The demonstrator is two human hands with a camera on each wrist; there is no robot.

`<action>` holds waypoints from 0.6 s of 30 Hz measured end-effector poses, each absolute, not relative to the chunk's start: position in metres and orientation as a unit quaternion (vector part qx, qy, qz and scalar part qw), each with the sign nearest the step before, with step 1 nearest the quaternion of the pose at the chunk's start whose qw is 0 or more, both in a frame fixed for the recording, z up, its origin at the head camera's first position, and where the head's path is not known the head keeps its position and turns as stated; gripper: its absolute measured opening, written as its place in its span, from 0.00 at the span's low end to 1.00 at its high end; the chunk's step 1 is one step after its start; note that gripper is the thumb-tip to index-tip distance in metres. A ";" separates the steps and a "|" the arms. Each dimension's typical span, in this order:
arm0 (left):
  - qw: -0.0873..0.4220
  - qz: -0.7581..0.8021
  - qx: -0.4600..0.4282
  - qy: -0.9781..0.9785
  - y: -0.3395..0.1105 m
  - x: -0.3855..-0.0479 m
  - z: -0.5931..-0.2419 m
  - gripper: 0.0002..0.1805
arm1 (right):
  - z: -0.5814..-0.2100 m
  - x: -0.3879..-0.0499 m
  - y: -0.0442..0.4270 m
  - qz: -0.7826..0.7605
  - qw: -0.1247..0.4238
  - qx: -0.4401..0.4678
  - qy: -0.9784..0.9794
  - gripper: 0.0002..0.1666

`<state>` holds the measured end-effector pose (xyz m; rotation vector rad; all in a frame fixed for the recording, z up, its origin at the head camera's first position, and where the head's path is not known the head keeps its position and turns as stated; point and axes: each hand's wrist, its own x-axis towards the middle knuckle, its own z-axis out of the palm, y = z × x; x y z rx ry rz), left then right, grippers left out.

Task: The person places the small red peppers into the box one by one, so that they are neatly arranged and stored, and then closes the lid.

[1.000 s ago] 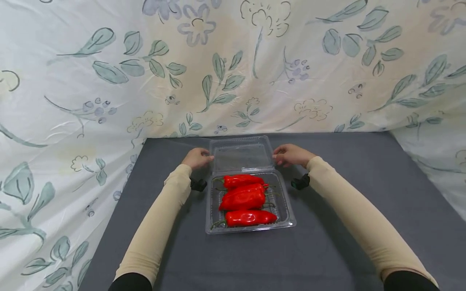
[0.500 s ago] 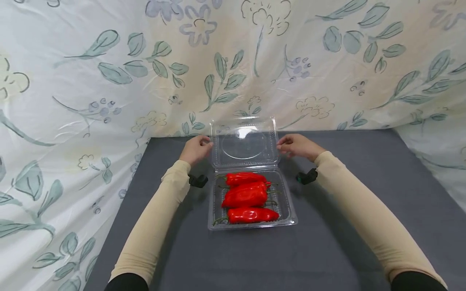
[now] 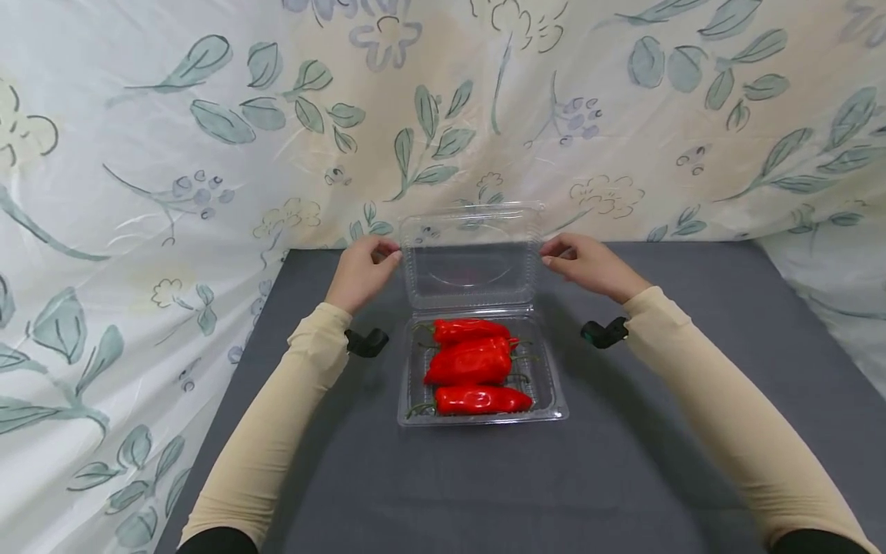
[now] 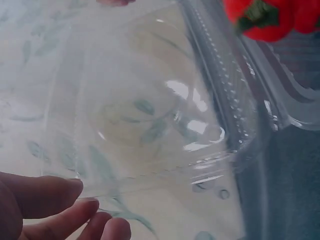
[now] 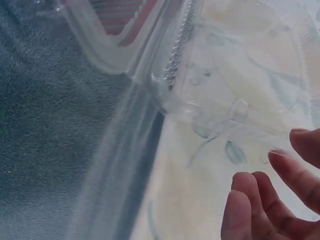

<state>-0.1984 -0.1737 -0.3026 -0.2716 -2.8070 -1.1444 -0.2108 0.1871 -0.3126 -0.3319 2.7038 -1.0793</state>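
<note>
A clear plastic clamshell box (image 3: 484,421) stands on the dark cloth with its hinged lid (image 3: 474,269) raised at the back. Several red peppers (image 3: 477,360) with green stems lie sideways in the base. My left hand (image 3: 363,271) pinches the lid's left edge between thumb and fingers, while the right hand (image 3: 591,265) pinches the opposite edge. In the left wrist view, thumb and index finger (image 4: 75,195) meet at the lid's rim. The right wrist view has the right thumb and index finger (image 5: 295,155) at the lid's corner, with the other fingers curled loosely below.
Dark grey cloth (image 3: 484,492) covers the table. Behind and to the sides hangs a white sheet (image 3: 291,154) printed with leaves and flowers, close behind the raised lid. A black wrist camera sits on each sleeved wrist.
The lid has swung up from lying nearly flat behind the base to standing steeply. Both hands have risen with it, keeping to its side edges. The peppers stay in place.
</note>
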 end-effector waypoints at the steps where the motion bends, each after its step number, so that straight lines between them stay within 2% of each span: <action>1: 0.054 -0.375 -0.093 -0.921 -0.174 -0.196 -0.300 0.14 | -0.310 -0.209 0.187 -0.363 0.099 -0.115 0.919 0.20; 11: 0.087 -0.377 -0.123 -0.914 -0.179 -0.173 -0.284 0.14 | -0.289 -0.189 0.185 -0.315 0.027 -0.162 0.935 0.19; 18: 0.108 -0.380 -0.147 -0.907 -0.183 -0.158 -0.285 0.13 | -0.282 -0.173 0.187 -0.288 0.007 -0.189 0.939 0.19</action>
